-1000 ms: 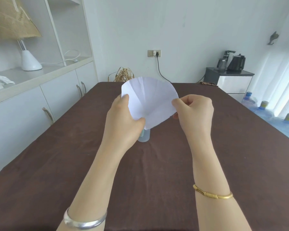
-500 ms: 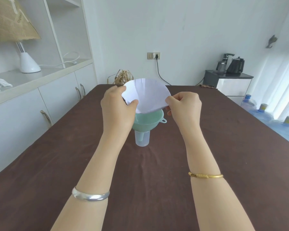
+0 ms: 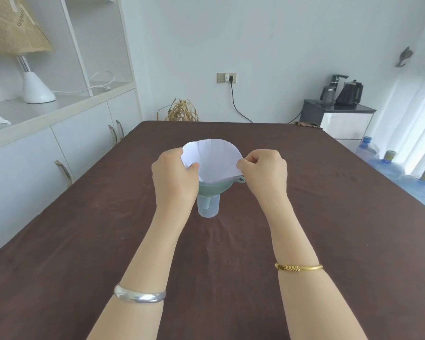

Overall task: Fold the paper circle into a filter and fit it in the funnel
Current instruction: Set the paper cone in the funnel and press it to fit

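Note:
A white paper filter (image 3: pixel 214 160), folded into an open cone, sits with its lower part inside the green funnel (image 3: pixel 219 186). The funnel's stem stands in a small clear plastic cup (image 3: pixel 208 209) on the brown table (image 3: pixel 304 217). My left hand (image 3: pixel 174 177) pinches the cone's left rim between thumb and fingers. My right hand (image 3: pixel 264 169) pinches the right rim. The paper's upper edge rises well above the funnel's rim. My left hand hides the funnel's left side.
White cabinets (image 3: pixel 59 148) with a lamp (image 3: pixel 33 87) run along the left of the table. A woven basket (image 3: pixel 182 112) stands past the far edge. A dark side stand with kettles (image 3: pixel 341 94) and several water bottles (image 3: pixel 388 163) are at the right.
Both hands have lowered the paper cone from in front of me down into the funnel. It was flatter and fanned one second ago and is now a rounded cone.

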### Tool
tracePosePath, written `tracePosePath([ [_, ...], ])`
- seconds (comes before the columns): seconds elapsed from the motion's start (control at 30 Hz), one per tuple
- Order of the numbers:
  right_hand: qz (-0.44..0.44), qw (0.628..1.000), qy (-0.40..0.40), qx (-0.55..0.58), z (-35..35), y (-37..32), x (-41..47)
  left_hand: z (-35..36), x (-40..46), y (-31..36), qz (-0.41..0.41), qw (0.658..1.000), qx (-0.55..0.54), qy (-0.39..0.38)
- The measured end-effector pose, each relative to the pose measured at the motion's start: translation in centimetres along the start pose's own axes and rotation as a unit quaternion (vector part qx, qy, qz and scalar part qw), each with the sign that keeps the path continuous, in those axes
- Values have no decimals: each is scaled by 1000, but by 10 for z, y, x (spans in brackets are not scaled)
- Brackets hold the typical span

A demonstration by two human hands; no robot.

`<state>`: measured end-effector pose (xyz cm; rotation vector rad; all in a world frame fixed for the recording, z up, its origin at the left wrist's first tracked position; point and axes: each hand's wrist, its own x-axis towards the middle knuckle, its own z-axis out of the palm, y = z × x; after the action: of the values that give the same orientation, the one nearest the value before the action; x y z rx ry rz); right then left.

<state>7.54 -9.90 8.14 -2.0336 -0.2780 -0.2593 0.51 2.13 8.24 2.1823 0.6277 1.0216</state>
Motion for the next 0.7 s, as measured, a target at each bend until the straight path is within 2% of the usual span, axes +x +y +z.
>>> tracePosePath([
  [0.27,10,999,2,-42,6,5,1,6,-3,-6,-4,999,33,6],
  [0.53,-18,992,25,-124,11,9,3,10,-2,-7,-10,998,52,-13],
  [0.7,-16,993,15,-113,11,10,3,10,-1,-8,-7,998,66,-23],
])
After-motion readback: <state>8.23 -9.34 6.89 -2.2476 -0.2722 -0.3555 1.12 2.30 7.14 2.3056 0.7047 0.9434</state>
